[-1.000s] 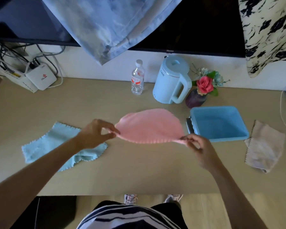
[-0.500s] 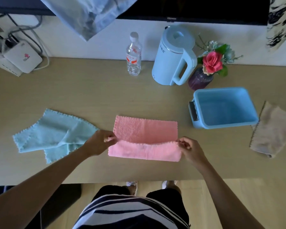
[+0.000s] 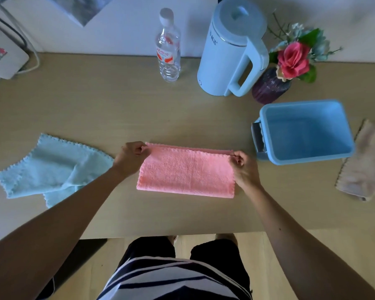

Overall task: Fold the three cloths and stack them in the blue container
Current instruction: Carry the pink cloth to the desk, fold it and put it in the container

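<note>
Pink cloth — folded in half, flat at mid-counter. Its far corners are pinched: left hand at 10 o'clock, right hand at 2 o'clock, fingers curled tight on the edge. Teal cloth, rumpled, at 9 o'clock; container at 2 o'clock; beige cloth at 3 o'clock, just beside the container.
</note>
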